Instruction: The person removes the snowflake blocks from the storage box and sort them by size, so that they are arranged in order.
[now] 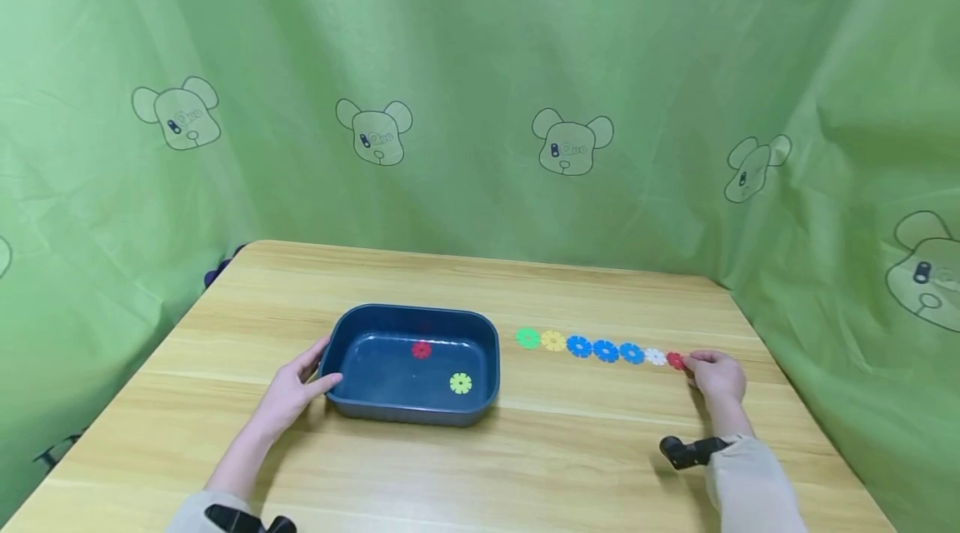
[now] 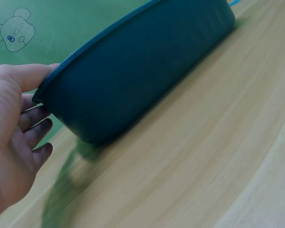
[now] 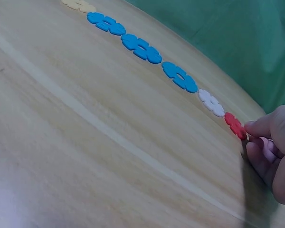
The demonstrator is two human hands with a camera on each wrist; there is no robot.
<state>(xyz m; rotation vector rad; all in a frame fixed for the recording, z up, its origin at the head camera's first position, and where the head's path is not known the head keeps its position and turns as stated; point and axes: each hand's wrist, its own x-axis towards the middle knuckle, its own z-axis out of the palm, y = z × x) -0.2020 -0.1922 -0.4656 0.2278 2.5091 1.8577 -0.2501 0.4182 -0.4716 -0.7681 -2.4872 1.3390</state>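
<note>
A dark blue plastic basin (image 1: 412, 415) stands on the table. My left hand (image 1: 291, 396) holds its left end, thumb over the rim and fingers along the outside wall, as the left wrist view also shows. Inside lie a red notched disc (image 1: 422, 350) and a yellow-green notched disc (image 1: 461, 383). To the right of the basin, flower-shaped discs run in a row: green (image 1: 528, 338), yellow (image 1: 553, 341), several blue ones (image 1: 605, 351) and white (image 1: 655, 356). At the row's right end, my right hand (image 1: 720, 376) pinches the outer edge of a red disc (image 3: 234, 125) beside the white one.
The wooden table (image 1: 540, 466) has its far edge against a green curtain (image 1: 465, 208) printed with bear heads. The curtain also hangs along both sides. A black wrist device (image 1: 693, 451) is strapped on the right forearm, with another on the left.
</note>
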